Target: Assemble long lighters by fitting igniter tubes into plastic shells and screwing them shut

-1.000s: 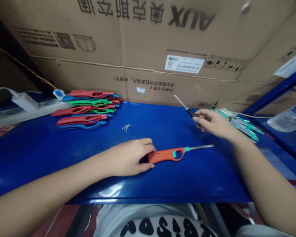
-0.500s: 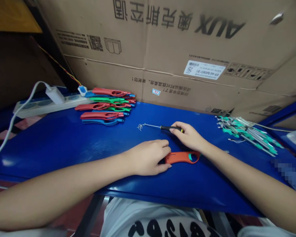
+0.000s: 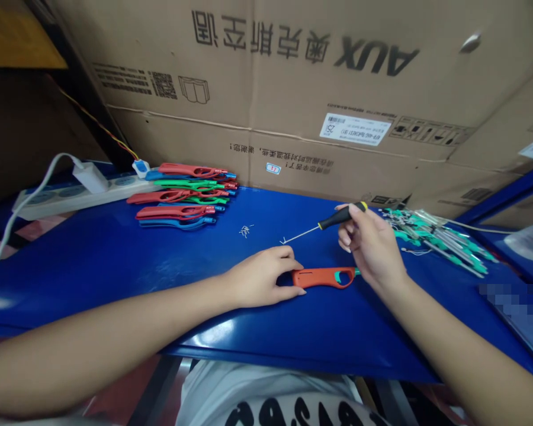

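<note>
My left hand (image 3: 266, 278) grips the left end of an orange lighter casing (image 3: 313, 277) between thumb and fingers, on the blue table. A green trigger shows in the casing's oval opening, toward its right end. In my right hand (image 3: 371, 242) is a screwdriver (image 3: 335, 218) with a black and yellow handle, tilted down to the left. Small screws (image 3: 283, 241) cling to its tip, just above my left fingers. Farther back lies a little heap of small screws (image 3: 245, 231) on the table.
Red, green and blue lighter casings (image 3: 182, 195) lie stacked at the back left, beside a white power strip (image 3: 62, 192) with a plugged-in charger. Green-and-silver lighter inner parts (image 3: 444, 239) are piled at the right. A large cardboard box (image 3: 288, 83) walls off the back.
My right hand has lifted the screwdriver from the screw heap and brought its tip right and nearer, with screws on it. My left hand keeps its hold on the casing.
</note>
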`<state>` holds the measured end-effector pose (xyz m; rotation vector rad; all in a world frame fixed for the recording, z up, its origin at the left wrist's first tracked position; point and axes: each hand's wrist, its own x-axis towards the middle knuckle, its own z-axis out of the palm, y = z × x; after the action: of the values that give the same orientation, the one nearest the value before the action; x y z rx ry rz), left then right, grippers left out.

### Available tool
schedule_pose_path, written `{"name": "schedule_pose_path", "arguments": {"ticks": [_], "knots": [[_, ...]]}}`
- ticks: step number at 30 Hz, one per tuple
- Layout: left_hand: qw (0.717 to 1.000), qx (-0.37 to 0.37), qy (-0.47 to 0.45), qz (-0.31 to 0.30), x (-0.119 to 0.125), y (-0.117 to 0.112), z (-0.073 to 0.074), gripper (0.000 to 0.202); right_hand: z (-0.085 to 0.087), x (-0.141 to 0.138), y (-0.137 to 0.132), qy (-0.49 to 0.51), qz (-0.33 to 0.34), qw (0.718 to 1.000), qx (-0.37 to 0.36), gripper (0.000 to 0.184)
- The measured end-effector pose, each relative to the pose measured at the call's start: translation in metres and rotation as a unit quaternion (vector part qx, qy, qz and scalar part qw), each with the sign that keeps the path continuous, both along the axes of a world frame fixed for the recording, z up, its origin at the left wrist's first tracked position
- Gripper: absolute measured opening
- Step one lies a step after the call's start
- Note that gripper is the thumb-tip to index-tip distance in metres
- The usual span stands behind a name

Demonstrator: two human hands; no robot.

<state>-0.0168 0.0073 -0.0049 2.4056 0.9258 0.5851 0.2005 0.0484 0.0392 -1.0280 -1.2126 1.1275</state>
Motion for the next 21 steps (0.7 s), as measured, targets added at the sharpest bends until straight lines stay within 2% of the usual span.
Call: {"name": "schedule_pose_path", "arguments": {"ticks": [5,8,11,16,21], "knots": [[1.000,-0.005,-0.016,0.004,0.001,0.000,-0.002,0.037,-0.004,0.006,0.008,0.102,-0.014,0.994,0.038,0.027],[1.000,-0.011,-0.014,0.009,0.002,-0.002,0.001,0.040,-0.006,0.010,0.011,0.126,-0.015,0.991,0.032,0.025],[0.998,-0.019,-0.038,0.054,0.003,-0.002,0.002,0.044,-0.007,0.010,0.011,0.132,-0.005,0.991,0.014,0.026],[0.979,-0.002,-0.131,0.154,0.002,0.002,0.001,0.040,-0.008,0.009,0.008,0.136,0.011,0.991,0.004,0.029],[0.969,0.012,-0.179,0.170,0.001,0.006,0.007,0.019,-0.006,0.008,0.006,0.135,0.018,0.991,-0.002,0.030]]}}
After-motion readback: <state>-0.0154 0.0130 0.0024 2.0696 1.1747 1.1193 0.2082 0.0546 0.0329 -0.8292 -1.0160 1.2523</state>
